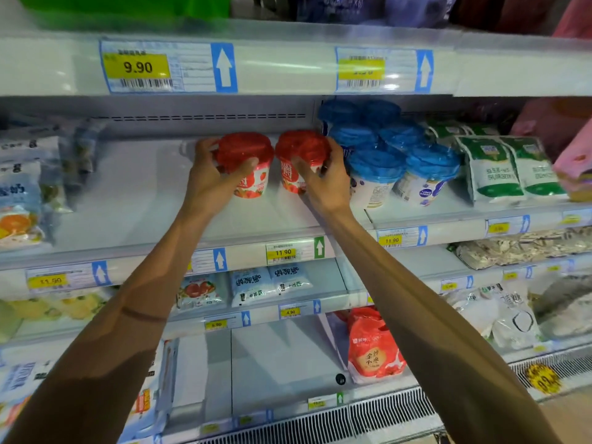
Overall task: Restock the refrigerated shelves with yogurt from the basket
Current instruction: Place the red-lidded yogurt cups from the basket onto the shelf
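Observation:
Two red-lidded strawberry yogurt cups stand side by side on the white refrigerated shelf (134, 200) at chest height. My left hand (214, 177) grips the left yogurt cup (248, 161) around its lid and side. On the right yogurt cup (299, 152) my right hand (326, 181) is closed, fingers over its front. Both cups sit upright near the back of the shelf, just left of a block of blue-lidded yogurt cups (381, 155). The basket is out of view.
Green-and-white milk pouches (499, 168) lie right of the blue cups. Bagged dairy packs (19, 187) fill the shelf's left end. Lower shelves hold white pouches (272, 283) and a red pack (371, 347). An upper shelf edge with price tags (137, 67) overhangs.

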